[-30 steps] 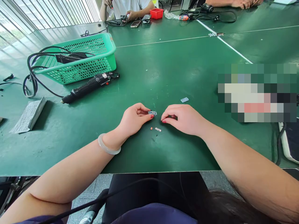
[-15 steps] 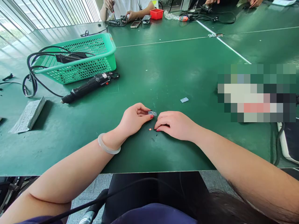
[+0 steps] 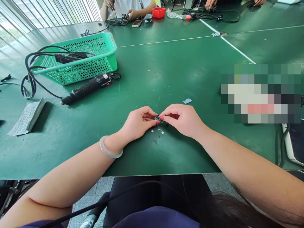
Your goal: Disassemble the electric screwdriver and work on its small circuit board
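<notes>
Over the green table, my left hand [image 3: 141, 121] pinches a small dark circuit board [image 3: 158, 119] with pale markings between thumb and fingers. My right hand [image 3: 181, 117] comes in from the other side, its thumb and index fingertip closed at the board's right end; whether a tiny part is also in that pinch is hidden. Just below the fingers lies a small white rectangular frame [image 3: 161, 131], and left of it a tiny orange-red piece [image 3: 152, 131]. Farther off, to the right, rests a small light-blue flat piece [image 3: 187, 101].
A black electric screwdriver [image 3: 87, 89] lies before a green basket [image 3: 111, 57] holding cables. At left is a paper-wrapped block [image 3: 29, 117]. Across the table [image 3: 147, 85], co-workers' hands handle things near a red box [image 3: 158, 12]. A blurred patch covers the right side.
My right hand has risen from the table to the board in my left hand. The white frame now shows where the right fingers were. The board has shifted slightly right and tilted.
</notes>
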The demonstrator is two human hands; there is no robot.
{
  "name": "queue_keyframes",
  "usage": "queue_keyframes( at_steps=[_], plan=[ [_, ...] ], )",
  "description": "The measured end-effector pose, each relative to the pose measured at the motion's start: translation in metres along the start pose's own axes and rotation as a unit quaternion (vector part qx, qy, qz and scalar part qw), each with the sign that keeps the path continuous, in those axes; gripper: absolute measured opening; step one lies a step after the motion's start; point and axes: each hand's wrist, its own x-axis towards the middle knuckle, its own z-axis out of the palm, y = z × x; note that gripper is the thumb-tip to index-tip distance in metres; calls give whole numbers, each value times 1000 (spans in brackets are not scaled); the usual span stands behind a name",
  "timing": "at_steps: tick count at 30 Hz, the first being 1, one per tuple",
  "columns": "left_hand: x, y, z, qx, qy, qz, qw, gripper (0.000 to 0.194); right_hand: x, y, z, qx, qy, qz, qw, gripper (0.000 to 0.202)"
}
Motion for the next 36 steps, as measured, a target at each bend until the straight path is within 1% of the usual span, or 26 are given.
queue_keyframes(
  at_steps=[3,10,15,17,21,26,30,36],
  plan=[
    [-1,0,1,-9,-14,-2,1000,19,0,0,2,-4,14,-38,999,13],
    [1,-2,0,-29,-18,-11,999,23,0,2,4,-7,22,-51,998,14],
    [2,-1,-1,-73,-17,-32,997,26,-1,2,2,-11,21,-80,997,27],
    [2,-1,-1,-93,-16,-42,995,26,-1,1,1,-14,31,-77,996,28],
    [2,1,0,-121,-20,-53,991,27,-2,0,0,-20,44,-57,997,22],
    [2,3,0,-136,-11,-55,989,29,-3,-2,2,-38,59,-87,994,20],
    [2,2,-1,-125,-8,-46,991,28,-4,-2,3,-52,46,-96,993,19],
    [3,0,-1,-128,-10,-35,991,30,-4,-4,3,-53,40,-76,995,18]
  ],
)
